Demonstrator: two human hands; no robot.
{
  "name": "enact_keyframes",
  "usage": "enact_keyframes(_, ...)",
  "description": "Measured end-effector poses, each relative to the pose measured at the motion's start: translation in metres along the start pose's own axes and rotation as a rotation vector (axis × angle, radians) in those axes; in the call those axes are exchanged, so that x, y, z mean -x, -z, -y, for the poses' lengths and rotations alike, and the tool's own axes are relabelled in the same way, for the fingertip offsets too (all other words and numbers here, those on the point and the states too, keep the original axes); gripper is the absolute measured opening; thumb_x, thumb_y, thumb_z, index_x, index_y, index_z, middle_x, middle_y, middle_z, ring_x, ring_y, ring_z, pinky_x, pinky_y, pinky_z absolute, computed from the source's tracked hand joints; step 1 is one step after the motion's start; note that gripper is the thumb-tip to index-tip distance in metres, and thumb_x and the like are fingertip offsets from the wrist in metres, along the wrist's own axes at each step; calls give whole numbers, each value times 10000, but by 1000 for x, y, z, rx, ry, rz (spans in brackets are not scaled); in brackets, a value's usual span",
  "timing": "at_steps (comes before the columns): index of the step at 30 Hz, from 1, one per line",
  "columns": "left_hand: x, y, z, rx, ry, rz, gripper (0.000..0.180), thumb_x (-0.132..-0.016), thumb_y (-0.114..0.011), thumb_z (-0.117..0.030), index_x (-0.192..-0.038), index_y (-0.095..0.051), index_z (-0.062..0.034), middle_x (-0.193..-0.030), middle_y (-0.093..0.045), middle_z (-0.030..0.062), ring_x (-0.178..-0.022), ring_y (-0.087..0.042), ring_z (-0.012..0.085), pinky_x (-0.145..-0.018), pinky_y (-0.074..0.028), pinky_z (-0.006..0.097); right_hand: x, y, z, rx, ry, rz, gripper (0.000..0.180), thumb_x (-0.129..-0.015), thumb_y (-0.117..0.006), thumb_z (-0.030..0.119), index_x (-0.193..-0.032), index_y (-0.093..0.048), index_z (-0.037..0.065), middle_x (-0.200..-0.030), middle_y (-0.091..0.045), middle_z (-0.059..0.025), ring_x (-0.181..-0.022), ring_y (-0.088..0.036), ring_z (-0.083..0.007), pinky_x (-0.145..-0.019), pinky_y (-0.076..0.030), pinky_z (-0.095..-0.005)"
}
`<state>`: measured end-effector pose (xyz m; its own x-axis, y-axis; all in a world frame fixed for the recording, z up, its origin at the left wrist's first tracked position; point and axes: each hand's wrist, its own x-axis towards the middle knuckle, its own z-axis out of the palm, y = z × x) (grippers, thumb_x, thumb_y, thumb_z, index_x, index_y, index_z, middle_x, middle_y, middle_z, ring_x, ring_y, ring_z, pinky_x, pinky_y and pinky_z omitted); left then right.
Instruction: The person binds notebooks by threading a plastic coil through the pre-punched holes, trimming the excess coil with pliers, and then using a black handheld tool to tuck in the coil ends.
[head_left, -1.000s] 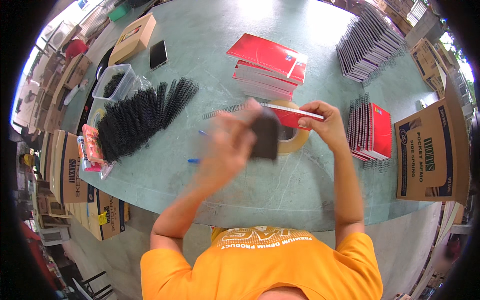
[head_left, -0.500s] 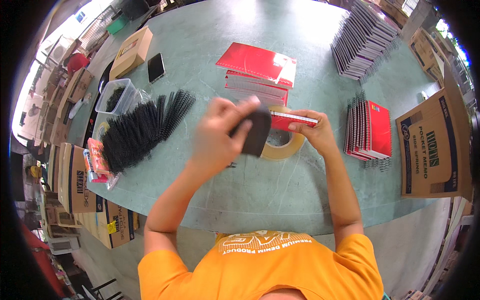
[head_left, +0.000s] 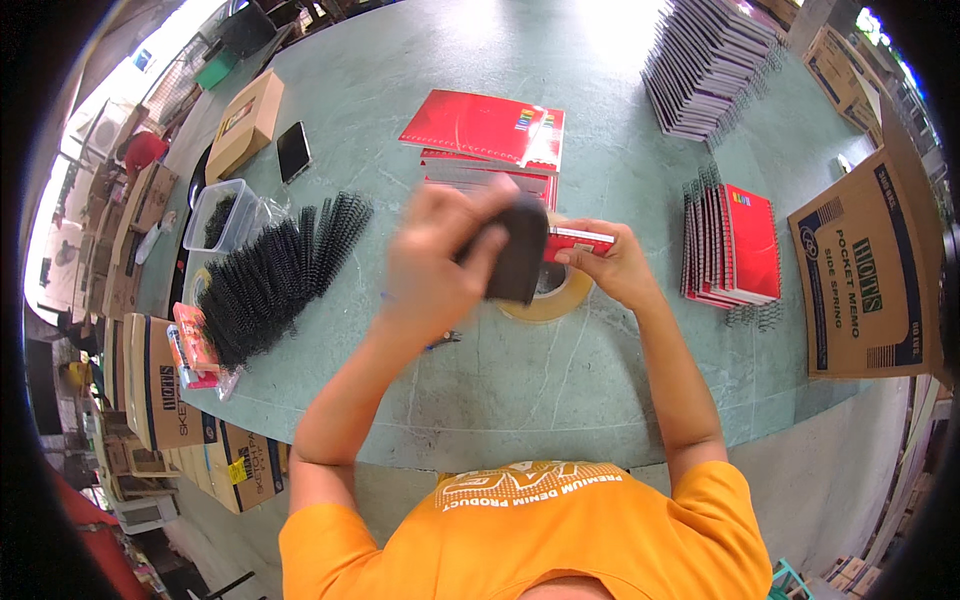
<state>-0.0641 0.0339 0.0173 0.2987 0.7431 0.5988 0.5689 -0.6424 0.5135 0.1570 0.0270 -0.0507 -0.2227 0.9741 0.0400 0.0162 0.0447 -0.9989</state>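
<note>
My left hand (head_left: 440,245), smeared by motion, is closed round a flat black piece with a rounded end (head_left: 522,255); its exact kind does not show. Beside it, my right hand (head_left: 612,265) pinches a small red notebook (head_left: 580,238) by its right end, the page edges turned up. The black piece hides the notebook's left end. Beneath both hands lies a wide roll of clear yellowish tape (head_left: 560,303). Just beyond them stands a stack of red-covered notebooks (head_left: 470,122). Partly hidden by my left forearm is a small dark tool (head_left: 445,340), perhaps pliers.
Left lie a heap of black spiral coils (head_left: 280,280), a clear plastic tub (head_left: 222,215), a phone (head_left: 294,152) and a tan box (head_left: 245,125). Right are coil-bound red notebooks (head_left: 750,243), a tall notebook stack (head_left: 700,75) and an open carton (head_left: 850,270). Another person (head_left: 145,150) is far left.
The whole view has shifted slightly. My hands keep the same holds, with the black piece still against the notebook's left part. More of the small dark tool shows by my left forearm.
</note>
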Motion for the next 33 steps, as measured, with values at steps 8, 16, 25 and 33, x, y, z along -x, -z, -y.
enact_keyframes(8,-11,-8,-13,95,33,-33,398,-727,-692,7,-1105,-665,-112,-850,-551,79,-739,-550,187,-653,-463,292,2,-1,-5,-67,41,40,299,-847,-644,13,-1142,-610,-21,-947,-675,-40,-863,-607,-93,-751,-499,-229)
enact_keyframes(16,-26,-3,-24,-12,-64,-193,400,-746,-689,-8,-1130,-638,-108,-844,-522,72,-743,-531,180,-634,-448,279,0,-1,-10,100,11,110,308,-850,-623,-15,-1157,-598,-24,-998,-663,-26,-894,-575,-64,-814,-481,-241)
enact_keyframes(25,-10,-14,-26,58,8,-156,369,-761,-648,33,-1112,-629,-80,-928,-571,137,-796,-584,268,-716,-491,331,3,4,-10,32,2,57,307,-840,-606,-39,-1146,-605,-18,-978,-663,-29,-905,-573,-66,-786,-490,-237)
enact_keyframes(33,66,-38,-36,190,80,576,314,-782,-680,-95,-1091,-631,-70,-955,-574,152,-854,-593,301,-749,-488,379,6,2,2,-20,92,63,292,-863,-638,61,-1146,-611,-3,-1008,-671,-44,-901,-585,-87,-812,-486,-261)
